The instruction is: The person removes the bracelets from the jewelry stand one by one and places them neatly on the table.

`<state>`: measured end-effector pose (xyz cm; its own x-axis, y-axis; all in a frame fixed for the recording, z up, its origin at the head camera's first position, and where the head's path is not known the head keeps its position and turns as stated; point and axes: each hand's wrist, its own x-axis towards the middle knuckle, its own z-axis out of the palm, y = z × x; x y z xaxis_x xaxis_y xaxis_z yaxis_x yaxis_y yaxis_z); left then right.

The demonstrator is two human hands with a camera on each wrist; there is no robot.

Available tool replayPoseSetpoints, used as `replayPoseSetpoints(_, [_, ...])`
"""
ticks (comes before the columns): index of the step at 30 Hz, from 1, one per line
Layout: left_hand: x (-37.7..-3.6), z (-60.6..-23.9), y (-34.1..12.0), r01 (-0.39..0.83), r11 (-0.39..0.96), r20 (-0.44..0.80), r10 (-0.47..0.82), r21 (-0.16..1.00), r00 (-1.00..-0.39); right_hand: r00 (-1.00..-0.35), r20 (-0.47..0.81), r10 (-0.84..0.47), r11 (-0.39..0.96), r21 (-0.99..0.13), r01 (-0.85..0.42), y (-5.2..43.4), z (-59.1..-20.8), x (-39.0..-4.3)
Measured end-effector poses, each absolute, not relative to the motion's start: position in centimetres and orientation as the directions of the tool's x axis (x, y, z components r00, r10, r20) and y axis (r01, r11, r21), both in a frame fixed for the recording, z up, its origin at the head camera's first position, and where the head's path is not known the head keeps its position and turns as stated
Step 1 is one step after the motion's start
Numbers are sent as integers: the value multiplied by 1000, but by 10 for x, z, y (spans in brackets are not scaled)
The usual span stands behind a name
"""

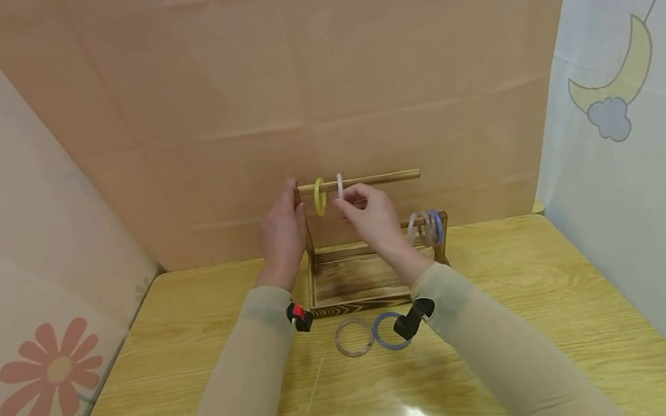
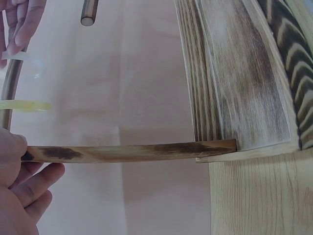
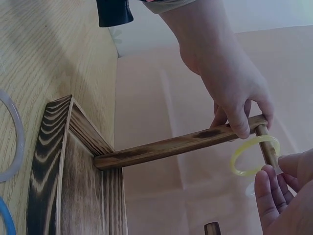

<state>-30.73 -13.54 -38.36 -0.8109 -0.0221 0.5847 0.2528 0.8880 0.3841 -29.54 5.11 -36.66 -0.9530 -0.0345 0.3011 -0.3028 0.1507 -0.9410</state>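
My left hand [image 1: 284, 235] grips the top of the left upright post [image 2: 132, 153] of a wooden bangle stand [image 1: 345, 276]. From that post a wooden rod [image 1: 394, 176] runs out to the right. A yellow bangle [image 1: 318, 202] hangs on the rod near the post. Just right of it, my right hand [image 1: 375, 219] pinches a whitish bangle [image 1: 339, 181] that is around the rod. In the right wrist view the fingers hide most of this bangle, and the yellow bangle [image 3: 234, 161] hangs beside them.
Several bangles, including a blue one [image 1: 440, 228], hang on the stand's lower rod at the right. A pinkish bangle [image 1: 338, 342] and a blue-violet bangle [image 1: 378, 334] lie on the table [image 1: 204, 387] before the stand. A backdrop cloth [image 1: 209, 111] rises behind.
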Motion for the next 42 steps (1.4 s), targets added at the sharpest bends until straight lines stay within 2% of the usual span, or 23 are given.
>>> replayPoseSetpoints(9, [-307, -385, -138, 252, 887, 571, -15, 386, -821, -958, 284, -27, 198, -938, -284, 64, -365, -291])
replayPoseSetpoints(27, [-319, -383, -144, 281, 885, 586, 12, 371, -810, -964, 263, 41, 177, -951, -252, 82, -368, -301])
replayPoseSetpoints(42, [-307, -382, -138, 260, 886, 573, -7, 383, -820, -959, 276, 60, 182, -948, -261, 111, -369, -299])
